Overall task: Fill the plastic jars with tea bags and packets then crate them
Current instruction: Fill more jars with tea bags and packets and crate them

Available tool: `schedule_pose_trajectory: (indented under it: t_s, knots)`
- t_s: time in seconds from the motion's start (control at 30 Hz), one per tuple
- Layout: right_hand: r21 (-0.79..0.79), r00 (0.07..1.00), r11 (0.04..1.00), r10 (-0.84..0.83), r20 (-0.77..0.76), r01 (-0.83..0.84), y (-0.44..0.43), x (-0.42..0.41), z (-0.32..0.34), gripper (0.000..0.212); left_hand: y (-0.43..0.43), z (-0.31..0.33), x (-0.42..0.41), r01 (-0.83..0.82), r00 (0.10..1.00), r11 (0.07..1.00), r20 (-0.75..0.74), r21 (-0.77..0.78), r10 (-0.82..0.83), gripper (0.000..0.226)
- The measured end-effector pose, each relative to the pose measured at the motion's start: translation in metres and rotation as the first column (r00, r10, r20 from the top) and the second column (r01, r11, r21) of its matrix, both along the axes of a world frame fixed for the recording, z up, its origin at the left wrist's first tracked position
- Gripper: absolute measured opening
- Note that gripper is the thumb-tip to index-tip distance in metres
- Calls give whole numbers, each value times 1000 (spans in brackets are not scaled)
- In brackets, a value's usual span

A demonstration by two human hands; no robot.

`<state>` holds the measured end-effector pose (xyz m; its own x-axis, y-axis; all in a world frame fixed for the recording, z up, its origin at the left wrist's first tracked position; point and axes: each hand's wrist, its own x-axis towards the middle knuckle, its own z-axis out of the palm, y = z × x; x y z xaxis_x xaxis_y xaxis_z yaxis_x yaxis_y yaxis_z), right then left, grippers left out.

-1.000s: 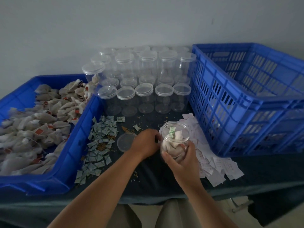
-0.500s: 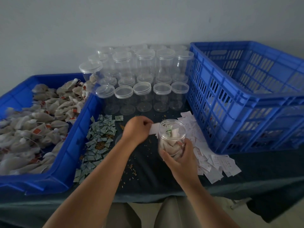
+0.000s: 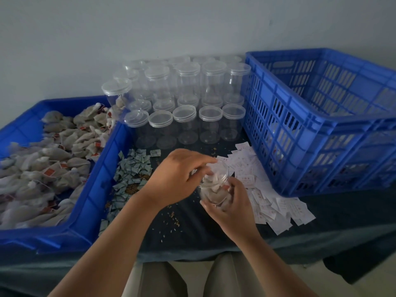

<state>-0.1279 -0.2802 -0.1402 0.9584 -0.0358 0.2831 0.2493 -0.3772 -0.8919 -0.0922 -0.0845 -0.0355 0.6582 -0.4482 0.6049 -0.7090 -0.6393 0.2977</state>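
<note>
Right hand point(image 3: 233, 209) fingers point(image 3: 236, 185) are clamping round the clear round plastic jar point(image 3: 214, 189), part-filled w/ tea bags, holding it over the dark table point(image 3: 192, 230) near the blue slatted crate point(image 3: 278, 129); resting or lifted, can't tell. Left hand point(image 3: 177, 174) fingers point(image 3: 203, 162) are reaching across the jar mouth; pinching a slip or just spread, can't tell. Risk: pushing in too hard could be tipping the jar, spilling bags onto the white paper slips point(image 3: 270, 204) beside it. Left hand is hiding the mouth; crate contents are reading as blur.
</note>
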Motion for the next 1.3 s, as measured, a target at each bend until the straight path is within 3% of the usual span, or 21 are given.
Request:
schedule_pose_trajectory:
  t_s: [0.1,0.13,0.17,0.23,0.3,0.33,0.37,0.43,0.47,0.57,0.6,0.63,0.7,0.77,0.87,0.93,1.0,1.07,1.17,1.3]
  knots:
    - [9,1000,1000,1,7,-1,0,-1,1,77,6,-5,-5,-161,979,948,-164,-275,119,22]
    - [14,1000,1000,1,11,-1,0,-1,0,76,11,-7,-4,-279,950,901,-231,-331,209,22]
    - [17,1000,1000,0,13,0,0,-2,0,75,19,-10,0,-412,895,863,-305,-292,325,23]
    - [24,1000,1000,2,16,-2,0,-2,0,74,40,-23,10,-601,690,794,-440,94,575,43]
    - [27,1000,1000,7,31,-8,0,-2,0,74,54,-37,10,-504,527,692,-451,516,720,63]
    - [28,999,1000,11,34,-12,0,-2,0,74,57,-44,9,-449,507,659,-435,603,744,65]
    - [33,999,999,17,32,-18,0,-2,0,74,58,-51,6,-442,521,667,-434,599,735,59]
    - [47,999,999,26,30,-27,0,-3,1,76,59,-62,3,-528,580,735,-451,426,678,43]
    - [50,999,998,30,30,-31,0,-3,1,76,58,-64,2,-579,584,739,-458,343,670,46]
    - [53,998,997,48,26,-50,0,-3,3,76,54,-63,6,-669,513,696,-515,262,687,88]
    - [52,998,997,57,27,-58,1,-3,3,75,53,-60,7,-682,488,689,-550,244,678,92]
    - [49,997,997,66,26,-67,1,-3,4,75,52,-58,8,-693,484,693,-587,196,649,83]
    - [38,996,996,83,24,-84,0,-3,3,75,49,-53,6,-702,560,712,-624,-8,545,37]
    - [21,994,994,108,8,-108,-1,-2,2,75,41,-44,1,-693,634,687,-639,-218,436,10]
    - [-19,987,987,158,-2,-158,-1,-1,1,71,28,-27,-3,-603,705,668,-682,-435,192,16]
    - [-42,983,982,182,9,-182,-1,-1,2,67,24,-15,-9,-461,710,731,-704,-502,-35,26]
    - [-57,982,981,189,18,-188,-1,-1,3,67,23,-8,-18,-293,736,881,-676,-373,-42,43]
    - [-63,982,981,186,6,-186,-1,-1,2,67,21,-4,-25,-158,791,982,-609,-107,61,55]
    - [-80,985,982,174,-6,-174,-1,1,0,66,11,2,-31,-84,860,988,-491,130,138,65]
    - [-70,987,984,163,8,-162,-1,1,-1,74,0,11,-40,-97,895,978,-414,185,167,54]
